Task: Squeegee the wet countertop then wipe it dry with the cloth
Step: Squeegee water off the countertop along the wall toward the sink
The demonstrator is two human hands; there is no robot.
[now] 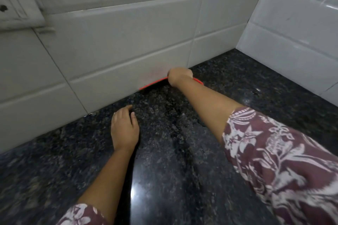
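the fingers of the right hand (180, 76) are tucked out of sight beyond the knuckles, so the grip itself is hidden. the fist looks clenched round the handle of the red squeegee (152, 84), whose blade shows on either side of the wrist. that blade lies along the back edge of the countertop (237, 82), touching or almost touching the foot of the tiled wall (128, 42), some way in from the back right corner. the arm stretches out to it from a patterned sleeve (274, 151).

the left hand (124, 129) holds nothing. its fingers (121, 115) are loose and lightly bent, tips resting on the stone near the back edge, left of the squeegee and nearer the person, as a brace.

the squeegee step seems under way but not finished. the blade sits at the far limit of the surface, placed as if for a pull toward the front edge. the stone in front of it shows a darker wet streak down the middle, and a bright bead of water (257, 90) lies near the right-hand wall. the strip toward the right corner and the left side probably also need passes.

no cloth is in view, so the whole drying step remains.
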